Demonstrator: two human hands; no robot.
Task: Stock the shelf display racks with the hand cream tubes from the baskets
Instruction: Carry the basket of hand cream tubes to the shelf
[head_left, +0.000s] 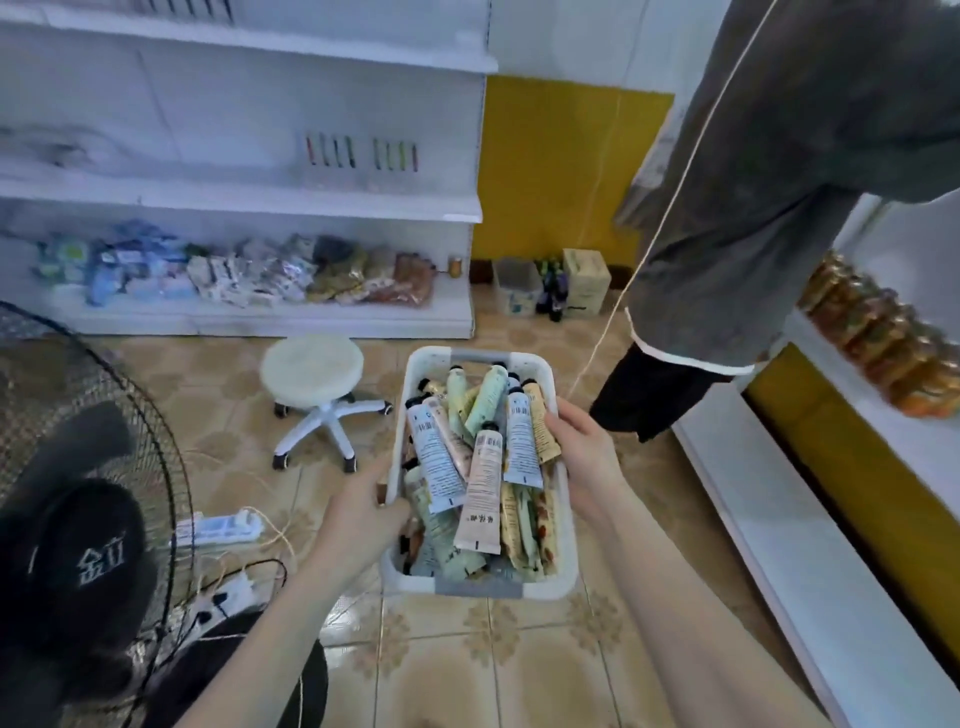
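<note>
A white basket (567, 566) with grey handles is held above the tiled floor, full of several hand cream tubes (483, 493) in pale blue, pink, green and cream. My left hand (363, 512) grips the basket's left rim. My right hand (582, 452) is at the right rim, its fingers closed on the tubes standing at that side. On the middle shelf of the white shelf unit (249, 202), clear display racks (358, 153) hold several tubes upright.
A white rolling stool (317, 387) stands just beyond the basket. A black floor fan (78, 493) with cables and a power strip fills the left. Another person in a grey top (769, 208) stands at the right, by a white counter (810, 561). Packaged goods line the bottom shelf.
</note>
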